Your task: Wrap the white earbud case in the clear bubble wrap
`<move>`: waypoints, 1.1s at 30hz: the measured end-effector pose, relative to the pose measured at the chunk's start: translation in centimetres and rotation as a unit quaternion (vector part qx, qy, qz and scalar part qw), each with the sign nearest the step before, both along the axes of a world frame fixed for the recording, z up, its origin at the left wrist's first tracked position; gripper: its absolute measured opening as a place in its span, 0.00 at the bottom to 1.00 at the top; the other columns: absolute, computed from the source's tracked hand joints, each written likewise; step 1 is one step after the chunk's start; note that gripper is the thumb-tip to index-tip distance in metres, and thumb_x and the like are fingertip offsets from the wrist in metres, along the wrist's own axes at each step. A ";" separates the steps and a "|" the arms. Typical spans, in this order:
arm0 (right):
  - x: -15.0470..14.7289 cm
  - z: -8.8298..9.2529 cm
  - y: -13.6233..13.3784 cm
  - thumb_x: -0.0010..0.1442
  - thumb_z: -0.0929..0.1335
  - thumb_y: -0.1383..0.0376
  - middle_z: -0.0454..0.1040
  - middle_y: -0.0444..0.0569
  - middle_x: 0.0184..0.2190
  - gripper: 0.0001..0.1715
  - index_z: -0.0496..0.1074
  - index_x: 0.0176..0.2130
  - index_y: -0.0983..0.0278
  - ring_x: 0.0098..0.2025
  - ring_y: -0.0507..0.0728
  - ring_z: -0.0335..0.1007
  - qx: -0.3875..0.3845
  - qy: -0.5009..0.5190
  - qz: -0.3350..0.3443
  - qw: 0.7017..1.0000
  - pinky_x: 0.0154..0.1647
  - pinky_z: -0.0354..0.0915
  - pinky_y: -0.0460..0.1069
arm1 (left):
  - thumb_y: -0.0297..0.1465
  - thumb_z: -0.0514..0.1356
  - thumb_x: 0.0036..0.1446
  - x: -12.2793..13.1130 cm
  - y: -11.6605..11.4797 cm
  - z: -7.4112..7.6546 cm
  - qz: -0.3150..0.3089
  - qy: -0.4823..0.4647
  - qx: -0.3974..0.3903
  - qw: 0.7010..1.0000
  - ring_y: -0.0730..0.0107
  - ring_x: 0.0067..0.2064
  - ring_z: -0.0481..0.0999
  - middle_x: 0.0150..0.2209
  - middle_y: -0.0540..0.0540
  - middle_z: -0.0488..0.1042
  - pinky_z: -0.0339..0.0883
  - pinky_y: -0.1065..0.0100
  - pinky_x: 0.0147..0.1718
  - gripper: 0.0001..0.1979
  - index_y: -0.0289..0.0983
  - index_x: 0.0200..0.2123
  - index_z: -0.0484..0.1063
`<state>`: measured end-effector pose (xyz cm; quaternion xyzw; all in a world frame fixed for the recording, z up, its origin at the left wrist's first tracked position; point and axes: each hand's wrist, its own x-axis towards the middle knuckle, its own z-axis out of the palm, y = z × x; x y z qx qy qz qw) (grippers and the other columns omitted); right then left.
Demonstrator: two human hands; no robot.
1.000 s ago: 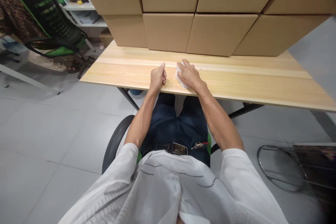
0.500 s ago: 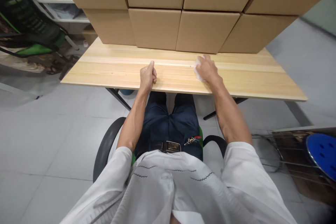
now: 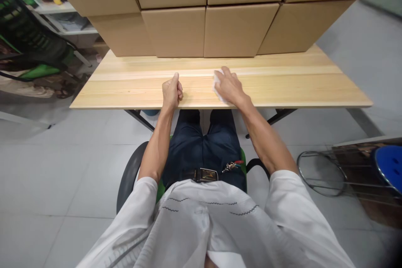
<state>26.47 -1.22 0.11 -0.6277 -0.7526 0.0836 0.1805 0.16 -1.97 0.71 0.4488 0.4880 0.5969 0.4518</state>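
My right hand presses a white tissue flat against the light wooden table. The fingers curl over the tissue, and its pale edge shows along their left side. To the left, my left hand rests on the tabletop near the front edge, closed in a loose fist with the thumb on top. Nothing shows inside that fist. Both hands are in front of a stack of brown cardboard boxes and touch none of them.
Several cardboard boxes stand in two rows along the table's back. A black and green chair and white shelves are at the left. A blue stool seat and a wire rack lie to the right. I sit close to the table's front edge.
My right hand has slid left across the tabletop with the tissue, nearer my left hand. My left hand keeps its fist in place. The view has shifted slightly.
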 end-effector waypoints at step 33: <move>2.7 0.3 -1.2 0.80 0.61 0.56 0.66 0.55 0.92 0.50 0.64 0.93 0.61 0.93 0.74 0.63 0.017 0.043 0.118 0.992 0.93 0.60 0.79 | 0.42 0.68 0.79 1.1 7.6 -5.8 -0.218 0.319 0.250 0.888 0.42 0.85 0.77 0.82 0.30 0.79 0.64 0.44 0.88 0.30 0.38 0.78 0.79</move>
